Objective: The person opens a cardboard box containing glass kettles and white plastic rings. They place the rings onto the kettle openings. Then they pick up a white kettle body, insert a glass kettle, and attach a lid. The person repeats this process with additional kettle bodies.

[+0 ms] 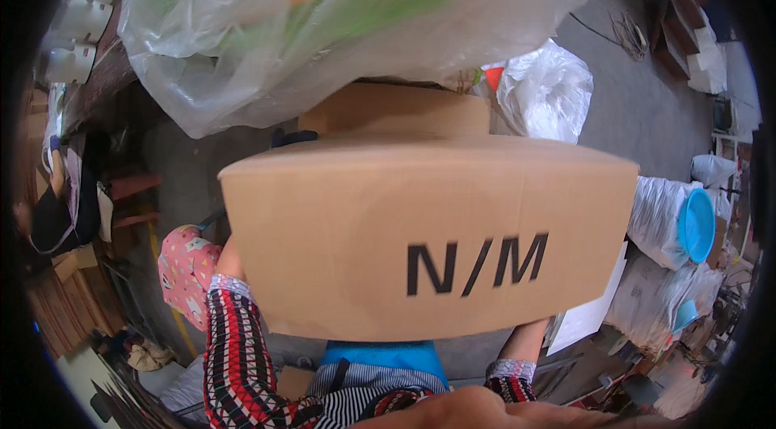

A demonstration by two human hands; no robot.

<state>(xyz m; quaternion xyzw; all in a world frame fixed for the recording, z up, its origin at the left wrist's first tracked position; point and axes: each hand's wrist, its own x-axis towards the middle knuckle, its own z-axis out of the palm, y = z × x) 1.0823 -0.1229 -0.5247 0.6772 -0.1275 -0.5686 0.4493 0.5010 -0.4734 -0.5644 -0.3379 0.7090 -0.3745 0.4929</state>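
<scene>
A large brown cardboard box with black printing on its front fills the middle of the view, held up before my body. My left hand is at the box's left side; only the wrist and the edge of the hand show, and the fingers are hidden behind the cardboard. Under the lower right edge, my right hand supports the box, its fingers also out of sight. Behind it stands another piece of brown cardboard, partly covered. Big clear plastic bags with green and orange print hang over the far side.
A shiny white plastic bag lies beyond the box. Pink patterned cloth covers something by my left arm. To the right are wrapped bundles and a blue basin. At far left, a person in dark clothing is near stacked cartons.
</scene>
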